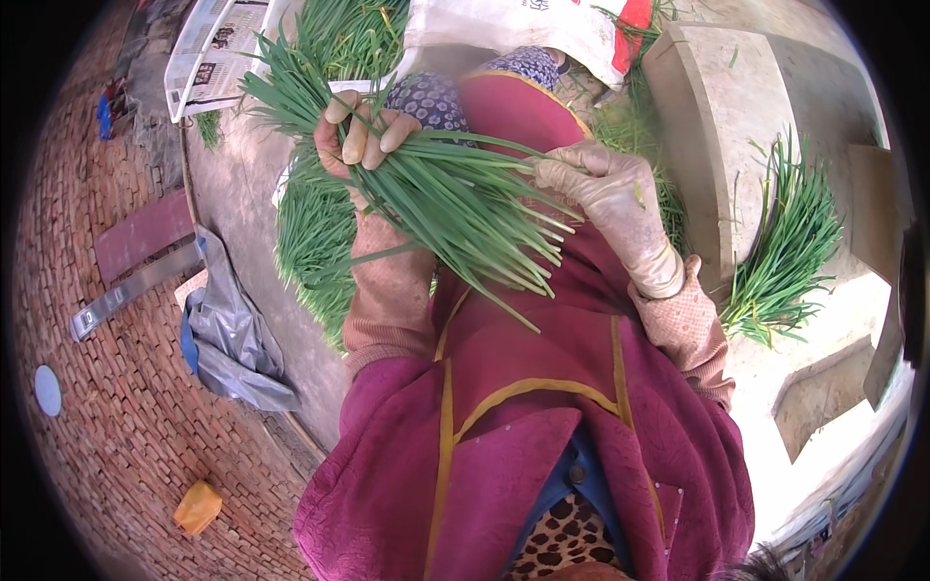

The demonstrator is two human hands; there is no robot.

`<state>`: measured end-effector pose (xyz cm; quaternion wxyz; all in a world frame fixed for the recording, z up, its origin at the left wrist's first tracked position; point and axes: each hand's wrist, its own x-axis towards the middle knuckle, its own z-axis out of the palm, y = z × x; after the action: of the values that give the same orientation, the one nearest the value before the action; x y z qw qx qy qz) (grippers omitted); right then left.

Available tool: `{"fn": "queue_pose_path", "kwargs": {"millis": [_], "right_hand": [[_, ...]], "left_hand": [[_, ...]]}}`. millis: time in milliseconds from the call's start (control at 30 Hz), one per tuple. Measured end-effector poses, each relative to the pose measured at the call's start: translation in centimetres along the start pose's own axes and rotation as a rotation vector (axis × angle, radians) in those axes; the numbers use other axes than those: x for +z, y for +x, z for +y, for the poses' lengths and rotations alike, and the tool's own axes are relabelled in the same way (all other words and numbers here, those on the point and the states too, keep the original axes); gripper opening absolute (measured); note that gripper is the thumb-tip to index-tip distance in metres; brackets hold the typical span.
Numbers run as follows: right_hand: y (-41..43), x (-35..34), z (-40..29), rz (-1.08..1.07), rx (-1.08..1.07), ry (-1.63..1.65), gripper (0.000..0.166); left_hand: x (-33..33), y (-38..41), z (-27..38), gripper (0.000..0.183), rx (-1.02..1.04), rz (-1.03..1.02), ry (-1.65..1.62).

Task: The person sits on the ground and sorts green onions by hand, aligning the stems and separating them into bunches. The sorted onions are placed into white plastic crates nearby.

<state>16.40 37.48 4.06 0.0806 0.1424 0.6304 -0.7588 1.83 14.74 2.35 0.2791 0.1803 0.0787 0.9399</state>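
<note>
My left hand (367, 138), with pale rubber covers over its fingertips, grips a bunch of garlic chives (458, 200) around the middle. The green tips fan out to the upper left, while the pale stem ends spread to the lower right, above a maroon apron (523, 341) with yellow trim. My right hand (614, 200) wears a thin, whitish glove with a green scrap stuck to it. Its thumb and fingers pinch a few stems at the right side of the bunch. The right fingertips partly hide those stem ends.
More chives (312, 232) lie in a pile beyond my left forearm. Another heap (788, 247) rests by a pale block (719, 131) at right. A white plastic crate (218, 54) and a white sack (501, 25) stand ahead. Grey sheeting (236, 341) lies near the brick paving (123, 407).
</note>
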Motion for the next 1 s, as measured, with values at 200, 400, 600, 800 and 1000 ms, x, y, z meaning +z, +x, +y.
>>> {"fn": "queue_pose_path", "kwargs": {"millis": [200, 400, 600, 800, 1000], "right_hand": [[-1.1, 2.0, 0.3, 0.164, -0.012, 0.108, 0.014], [-2.4, 2.5, 0.1, 0.166, -0.119, 0.168, 0.012], [-3.7, 1.8, 0.0, 0.118, -0.019, 0.218, 0.012], [-6.6, -5.1, 3.0, 0.346, 0.131, 0.104, 0.018], [-7.0, -8.5, 3.8, 0.471, -0.009, -0.312, 0.044]], "left_hand": [[-0.9, -0.7, 0.5, 0.027, 0.001, -0.003, 0.017], [-3.2, -1.0, 0.8, 0.026, 0.022, -0.151, -0.069], [-3.6, -2.1, 1.6, 0.022, 0.139, -0.077, -0.067], [-3.3, -2.5, 2.9, 0.018, 0.232, -0.108, -0.132], [-2.9, -2.8, 3.6, 0.021, 0.169, -0.057, -0.028]]}}
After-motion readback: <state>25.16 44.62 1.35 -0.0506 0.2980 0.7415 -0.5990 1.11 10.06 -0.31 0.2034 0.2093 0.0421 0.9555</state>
